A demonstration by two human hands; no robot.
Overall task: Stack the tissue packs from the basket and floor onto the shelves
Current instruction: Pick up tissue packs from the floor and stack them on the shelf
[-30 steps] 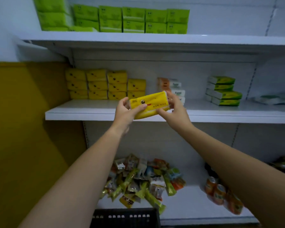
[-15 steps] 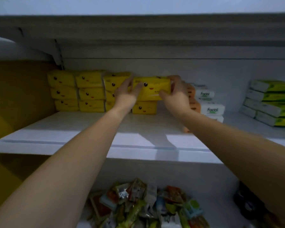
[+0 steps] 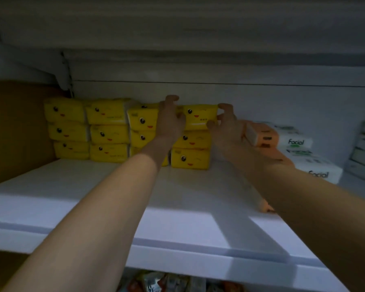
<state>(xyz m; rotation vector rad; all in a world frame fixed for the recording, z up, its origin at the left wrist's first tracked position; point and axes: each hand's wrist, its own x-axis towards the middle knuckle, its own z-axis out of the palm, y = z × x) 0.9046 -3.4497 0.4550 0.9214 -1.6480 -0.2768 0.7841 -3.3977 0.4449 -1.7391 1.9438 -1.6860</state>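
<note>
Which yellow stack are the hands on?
The rightmost yellow stack, beside the orange packs: left hand and right hand hold its top pack.

White shelf, mustard side wall

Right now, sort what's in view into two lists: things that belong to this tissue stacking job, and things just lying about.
In the job: yellow face-printed plastic tissue pack, held by left hand and right hand; stacked yellow tissue packs; white shelf board.
Lying about: orange tissue packs; white Facial-labelled packs; colourful snack packets below.
</note>
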